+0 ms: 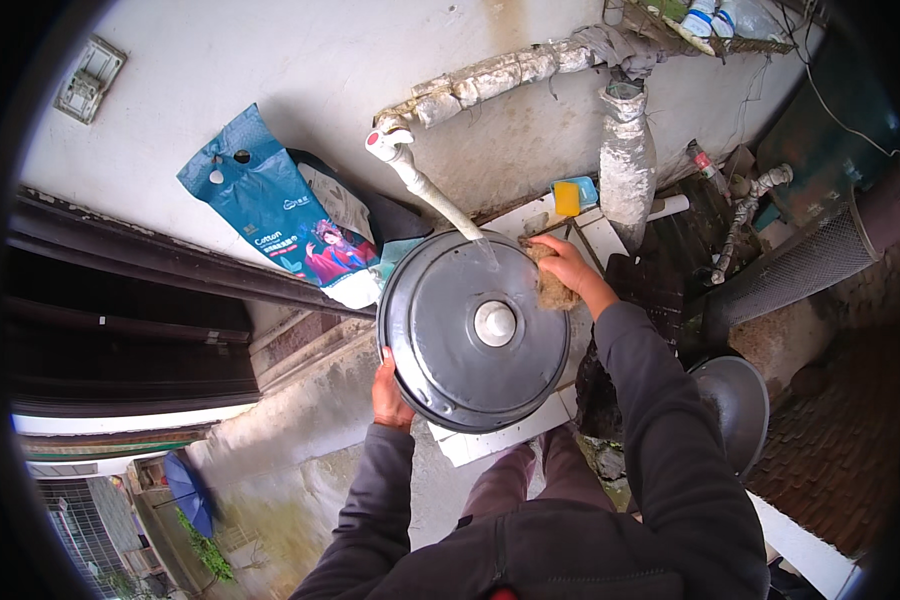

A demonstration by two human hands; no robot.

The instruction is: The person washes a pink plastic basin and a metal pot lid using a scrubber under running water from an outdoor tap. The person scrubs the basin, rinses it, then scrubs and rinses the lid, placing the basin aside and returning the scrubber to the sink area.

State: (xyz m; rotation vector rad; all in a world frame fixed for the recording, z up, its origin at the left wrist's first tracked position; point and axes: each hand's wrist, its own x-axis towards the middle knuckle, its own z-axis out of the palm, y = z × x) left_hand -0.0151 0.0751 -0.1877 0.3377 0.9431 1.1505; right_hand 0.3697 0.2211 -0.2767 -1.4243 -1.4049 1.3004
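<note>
A round grey metal pot lid (450, 322) with a pale knob (495, 324) is held over a white-tiled ledge (487, 442). My left hand (391, 391) grips its lower left rim, thumb on top. In my right hand (570, 271) is a brown scouring pad (553, 289), pressed against the lid's upper right edge. Water (489, 255) runs from a hose (442, 202) on the white tap (388, 142) onto the top of the lid. What lies beneath the lid is hidden.
Behind the ledge's far edge, a yellow sponge (567, 199) rests by a blue dish (586, 191). A teal cotton-towel bag (285, 217) hangs at the left wall. Wrapped pipes (510, 71) cross the wall. On the right are a metal wok (735, 412) and a mesh cylinder (802, 259).
</note>
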